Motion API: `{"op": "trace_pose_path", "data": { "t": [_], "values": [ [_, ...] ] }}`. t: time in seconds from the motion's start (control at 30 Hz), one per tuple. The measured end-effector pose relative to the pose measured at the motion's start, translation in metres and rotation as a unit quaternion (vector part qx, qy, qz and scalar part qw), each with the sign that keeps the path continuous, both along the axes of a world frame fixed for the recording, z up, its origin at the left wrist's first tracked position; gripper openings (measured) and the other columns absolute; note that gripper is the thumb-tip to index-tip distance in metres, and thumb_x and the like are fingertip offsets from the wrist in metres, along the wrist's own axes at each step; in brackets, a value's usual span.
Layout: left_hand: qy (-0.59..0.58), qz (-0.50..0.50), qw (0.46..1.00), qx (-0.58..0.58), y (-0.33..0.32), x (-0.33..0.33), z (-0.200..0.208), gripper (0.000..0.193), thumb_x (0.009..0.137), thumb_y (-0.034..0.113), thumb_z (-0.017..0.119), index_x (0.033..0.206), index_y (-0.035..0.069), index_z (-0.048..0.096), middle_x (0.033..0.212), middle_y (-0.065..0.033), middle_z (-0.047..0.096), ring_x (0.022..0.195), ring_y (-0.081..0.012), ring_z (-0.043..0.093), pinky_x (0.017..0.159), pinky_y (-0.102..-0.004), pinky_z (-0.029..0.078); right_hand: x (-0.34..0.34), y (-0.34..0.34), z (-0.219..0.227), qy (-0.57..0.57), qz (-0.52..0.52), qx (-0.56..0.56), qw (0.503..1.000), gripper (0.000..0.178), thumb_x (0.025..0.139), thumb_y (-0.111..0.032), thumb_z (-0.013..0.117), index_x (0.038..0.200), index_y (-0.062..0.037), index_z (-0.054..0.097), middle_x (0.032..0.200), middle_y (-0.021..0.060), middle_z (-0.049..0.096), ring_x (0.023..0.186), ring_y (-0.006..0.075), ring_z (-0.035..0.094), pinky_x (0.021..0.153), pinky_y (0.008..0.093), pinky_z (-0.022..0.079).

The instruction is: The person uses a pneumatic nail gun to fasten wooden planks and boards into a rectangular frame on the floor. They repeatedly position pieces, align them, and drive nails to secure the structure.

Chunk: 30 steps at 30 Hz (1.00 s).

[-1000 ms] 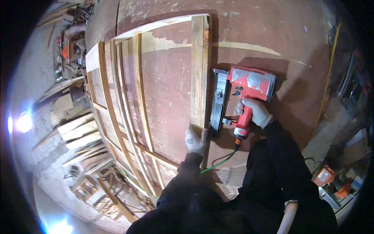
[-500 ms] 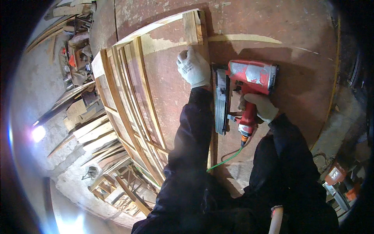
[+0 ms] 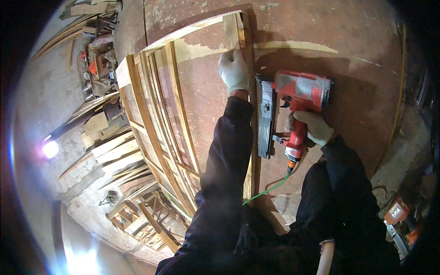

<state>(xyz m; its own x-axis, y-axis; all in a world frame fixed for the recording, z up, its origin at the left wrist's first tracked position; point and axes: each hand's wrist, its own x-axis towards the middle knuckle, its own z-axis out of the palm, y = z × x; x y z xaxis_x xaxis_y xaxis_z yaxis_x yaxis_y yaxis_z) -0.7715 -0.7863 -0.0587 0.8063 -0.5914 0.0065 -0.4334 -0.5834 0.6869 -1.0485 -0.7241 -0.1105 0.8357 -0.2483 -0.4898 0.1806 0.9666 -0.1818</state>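
My left hand (image 3: 233, 71), in a white work glove, is closed around the near end of a short wooden slat (image 3: 231, 31) at the far corner of a slatted wooden frame (image 3: 172, 75). Its fingertips are partly hidden. A red and grey pneumatic nail gun (image 3: 303, 89) is in my gloved right hand (image 3: 314, 128), the fingers wrapped round its handle. The gun's long dark magazine (image 3: 266, 117) lies just right of the frame's right-hand rail (image 3: 248, 178). A green air hose (image 3: 270, 189) runs from an orange fitting at the handle's end toward my left arm.
Beneath the frame spreads a worn reddish-brown work surface (image 3: 366, 91). Loose boards (image 3: 120, 153) and scrap wood (image 3: 151, 224) lie on the floor at left. A second red tool (image 3: 397, 211) sits at the lower right. Wooden bits and clutter (image 3: 98, 68) fill the upper left.
My left hand has turned and shifted slightly farther along the slat. The nail gun has tilted a little, showing more of its magazine. The whole view has moved slightly.
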Motion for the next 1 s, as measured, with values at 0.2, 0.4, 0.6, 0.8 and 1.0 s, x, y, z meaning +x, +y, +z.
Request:
{"op": "trace_pose_path", "data": {
  "t": [0.2, 0.4, 0.6, 0.8, 1.0],
  "values": [
    [-0.109, -0.042, 0.992, 0.05, -0.006, -0.007, -0.006, 0.023, 0.087, 0.022, 0.066, 0.095, 0.0, 0.065, 0.093, -0.02, 0.068, 0.087, -0.0412, 0.064, 0.08, -0.0499, 0.05, -0.002, 0.001, 0.0, -0.007, -0.025, 0.026, 0.999, 0.022, 0.094, -0.014, 0.065, 0.113, -0.0037, 0.061, 0.091, 0.008, 0.068, 0.084, 0.0214, 0.067, 0.081, 0.0376, 0.054],
    [-0.384, -0.283, 0.863, 0.165, -0.011, -0.021, -0.009, 0.018, 0.085, 0.024, 0.066, 0.096, 0.01, 0.065, 0.094, -0.013, 0.062, 0.087, -0.0351, 0.062, 0.073, -0.0478, 0.048, -0.002, 0.001, -0.002, -0.016, -0.021, 0.035, 0.999, 0.022, 0.093, -0.015, 0.066, 0.112, -0.0038, 0.061, 0.092, 0.0077, 0.067, 0.083, 0.021, 0.065, 0.081, 0.0379, 0.054],
    [-0.433, -0.466, 0.726, 0.261, -0.019, -0.007, -0.008, 0.018, 0.082, 0.019, 0.062, 0.098, 0.015, 0.067, 0.098, -0.008, 0.06, 0.091, -0.0273, 0.061, 0.072, -0.0411, 0.047, -0.004, -0.002, 0.0, -0.039, -0.005, 0.041, 0.998, 0.026, 0.09, -0.023, 0.07, 0.107, -0.0044, 0.062, 0.09, 0.0059, 0.065, 0.084, 0.0193, 0.063, 0.081, 0.0377, 0.052],
    [-0.367, -0.43, 0.806, 0.174, -0.019, 0.002, -0.003, 0.019, 0.085, 0.023, 0.063, 0.1, 0.011, 0.063, 0.099, -0.0101, 0.063, 0.087, -0.0331, 0.064, 0.071, -0.0452, 0.051, -0.003, -0.003, 0.0, -0.053, -0.004, 0.05, 0.997, 0.024, 0.091, -0.025, 0.069, 0.104, -0.0047, 0.064, 0.089, 0.0057, 0.065, 0.085, 0.0195, 0.063, 0.082, 0.0371, 0.052],
    [-0.213, -0.168, 0.959, 0.084, -0.014, -0.004, 0.002, 0.021, 0.088, 0.025, 0.069, 0.087, 0.005, 0.063, 0.088, -0.0168, 0.066, 0.08, -0.038, 0.066, 0.069, -0.0478, 0.051, -0.007, -0.002, -0.004, -0.038, -0.001, 0.031, 0.999, 0.023, 0.093, -0.02, 0.067, 0.109, -0.004, 0.066, 0.092, 0.0079, 0.069, 0.088, 0.021, 0.066, 0.084, 0.0384, 0.053]
  ]
}}
